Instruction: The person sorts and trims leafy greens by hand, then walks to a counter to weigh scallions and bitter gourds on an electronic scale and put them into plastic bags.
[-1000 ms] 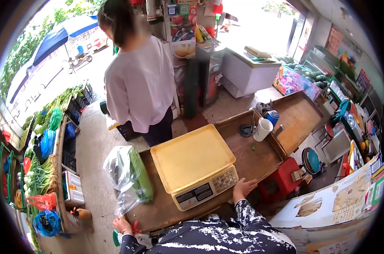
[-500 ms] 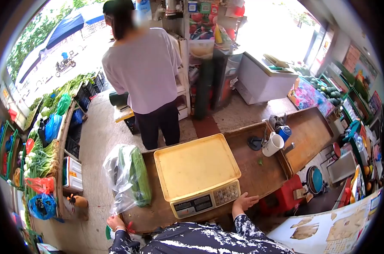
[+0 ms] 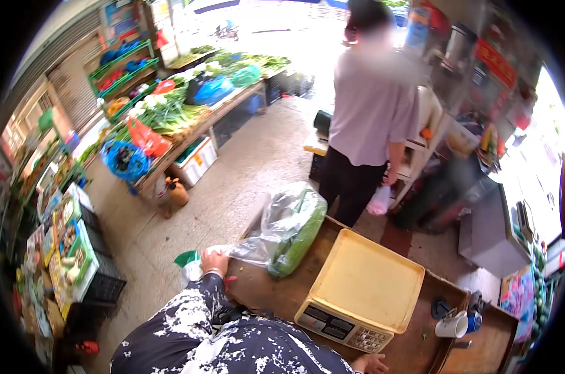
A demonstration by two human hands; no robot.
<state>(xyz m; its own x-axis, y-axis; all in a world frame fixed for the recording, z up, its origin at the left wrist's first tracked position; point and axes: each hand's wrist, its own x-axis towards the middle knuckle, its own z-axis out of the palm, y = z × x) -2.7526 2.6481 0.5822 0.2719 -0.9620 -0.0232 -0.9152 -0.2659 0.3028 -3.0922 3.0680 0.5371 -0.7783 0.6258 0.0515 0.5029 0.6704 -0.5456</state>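
Observation:
My left hand (image 3: 215, 262) rests at the left edge of the wooden counter (image 3: 257, 290), beside the loose end of a clear plastic bag (image 3: 276, 215); whether its fingers grip the bag is unclear. A long green gourd (image 3: 300, 240) lies in that bag. To its right sits a yellow-topped weighing scale (image 3: 369, 280) with an empty tray. My right hand (image 3: 371, 363) lies at the counter's near edge, below the scale's keypad, fingers spread and holding nothing.
Another person (image 3: 373, 112) stands beyond the counter, a pink bag (image 3: 379, 201) in one hand. A white mug (image 3: 452, 325) and blue can (image 3: 474, 321) stand on the right. Vegetable stands (image 3: 170, 115) line the left; a white freezer (image 3: 491, 230) is at right.
The view has swung left, shifting the counter and scale rightward and lower. The other person's hand with a pink bag now shows. My hands remain at the counter's edge.

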